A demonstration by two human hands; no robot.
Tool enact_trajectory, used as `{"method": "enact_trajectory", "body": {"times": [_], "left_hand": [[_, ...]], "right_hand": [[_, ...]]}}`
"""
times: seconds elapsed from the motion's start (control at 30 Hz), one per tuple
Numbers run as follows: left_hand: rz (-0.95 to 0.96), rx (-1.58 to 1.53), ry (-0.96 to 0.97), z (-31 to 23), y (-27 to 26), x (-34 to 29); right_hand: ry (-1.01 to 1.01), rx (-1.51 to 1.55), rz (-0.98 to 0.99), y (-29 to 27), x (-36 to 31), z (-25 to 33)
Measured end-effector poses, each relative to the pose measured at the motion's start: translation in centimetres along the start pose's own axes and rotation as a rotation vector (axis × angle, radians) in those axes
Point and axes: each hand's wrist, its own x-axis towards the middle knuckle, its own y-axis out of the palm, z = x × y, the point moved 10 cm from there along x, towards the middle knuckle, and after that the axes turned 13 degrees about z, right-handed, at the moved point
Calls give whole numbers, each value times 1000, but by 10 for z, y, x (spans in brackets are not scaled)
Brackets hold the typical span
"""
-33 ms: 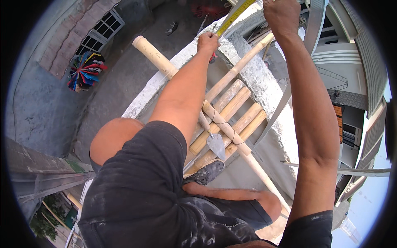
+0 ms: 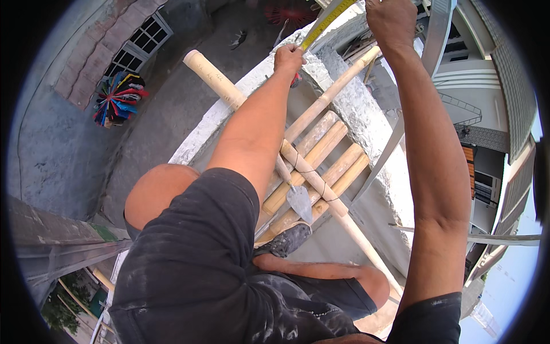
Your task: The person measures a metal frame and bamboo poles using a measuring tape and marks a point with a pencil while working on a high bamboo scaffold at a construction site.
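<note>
We find the left hand (image 2: pixel 289 58) with fingers closed on the tape (image 2: pixel 327 24), near the corner of the wall (image 2: pixel 256 76). The right hand's (image 2: pixel 392 23) fingers are cut off; we cannot tell their grip. We judge measuring in hand; the next move calls for steady tension.

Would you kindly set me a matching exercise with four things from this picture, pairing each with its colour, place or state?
Column one
1. Tape measure blade
2. Trowel
3. Shoe
4. Round rack of clothes

Column two
A. Dark, worn on a foot
B. Multicoloured, toward the upper left of the view
C. Yellow, held at the left hand
D. Grey-bladed, lying on the bamboo poles

Right pairs: 1-C, 2-D, 3-A, 4-B.
</note>
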Motion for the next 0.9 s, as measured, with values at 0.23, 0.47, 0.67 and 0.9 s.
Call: {"method": "enact_trajectory", "body": {"times": [0.23, 0.47, 0.67, 0.9], "left_hand": [[12, 11, 29, -5, 6, 13], [-28, 47, 42, -8, 9, 9], [-70, 61, 31, -6, 4, 11], [-67, 16, 38, 1, 12, 16]], "right_hand": [[57, 79, -34, -3, 6, -25], [35, 78, -38, -6, 5, -22], [26, 92, -51, -7, 9, -19], [20, 164, -69, -7, 9, -17]]}}
